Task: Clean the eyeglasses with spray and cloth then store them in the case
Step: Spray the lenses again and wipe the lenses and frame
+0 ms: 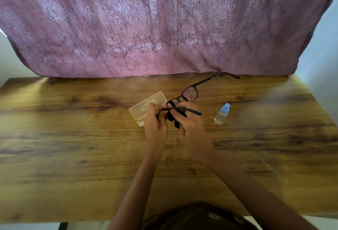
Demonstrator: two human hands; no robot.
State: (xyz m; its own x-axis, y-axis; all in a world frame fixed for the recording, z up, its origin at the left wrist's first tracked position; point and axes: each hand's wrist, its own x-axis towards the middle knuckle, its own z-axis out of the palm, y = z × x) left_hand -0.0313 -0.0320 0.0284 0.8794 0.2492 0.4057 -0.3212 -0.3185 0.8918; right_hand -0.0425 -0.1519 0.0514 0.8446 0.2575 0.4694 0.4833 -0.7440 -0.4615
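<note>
Black-framed eyeglasses (pixel 191 93) are held above the middle of the wooden table (pixel 73 147), temples unfolded. My left hand (pixel 155 121) pinches the frame at the near lens and hinge. My right hand (pixel 190 125) grips a black cloth (pixel 175 120) and presses it against the near lens; part of the cloth hangs below my fingers. A translucent plastic case (pixel 146 104) lies shut on the table just behind my left hand. A small clear spray bottle with a blue cap (pixel 221 114) stands to the right of my hands.
A pink patterned curtain (pixel 164 24) hangs along the table's far edge. The table's near edge runs just above my lap, with a dark table leg (pixel 63 225) at the lower left.
</note>
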